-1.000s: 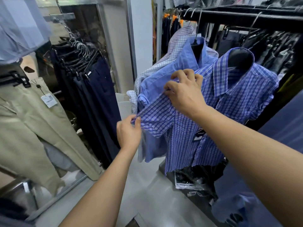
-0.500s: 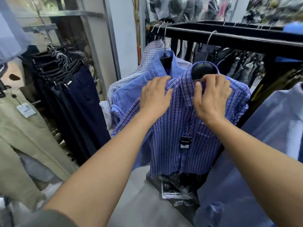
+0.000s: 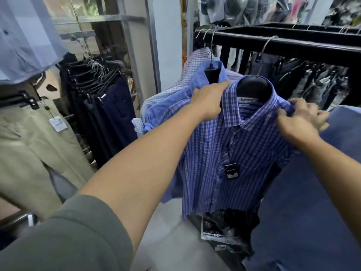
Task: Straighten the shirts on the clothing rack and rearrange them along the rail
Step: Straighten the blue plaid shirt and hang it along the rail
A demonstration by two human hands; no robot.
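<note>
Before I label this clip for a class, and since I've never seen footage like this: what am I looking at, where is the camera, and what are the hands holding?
No machine appears here. The view comes from a camera worn on a person's head, looking forward and down, so both bare arms reach in from the bottom. The place looks like a clothing shop.

The left hand rests on the shoulder of a blue checked shirt, beside its collar. The right hand pinches the shirt's other shoulder. The shirt hangs on a black hanger hooked over a black rail.

Behind it hang a plain blue shirt and a pale checked shirt. To the left are dark trousers on clips and beige trousers with a paper tag.
</note>
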